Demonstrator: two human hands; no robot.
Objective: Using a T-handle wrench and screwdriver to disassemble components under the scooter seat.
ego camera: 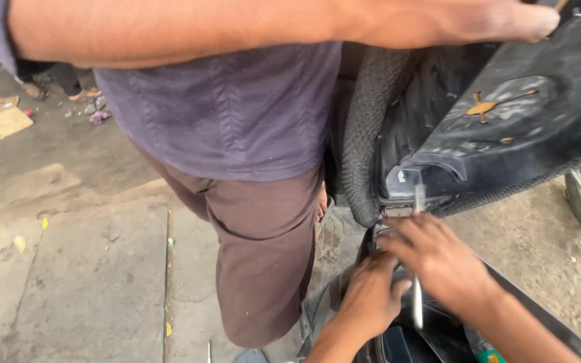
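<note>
While both hands crowd the seat hinge [398, 202], right hand [442, 262] grips a screwdriver [417, 269], left hand [371, 296] curled.

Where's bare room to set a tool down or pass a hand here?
Free: concrete floor left of the standing person. Crowded: seat hinge, where left hand and right hand with a metal tool work under the raised seat.
</note>
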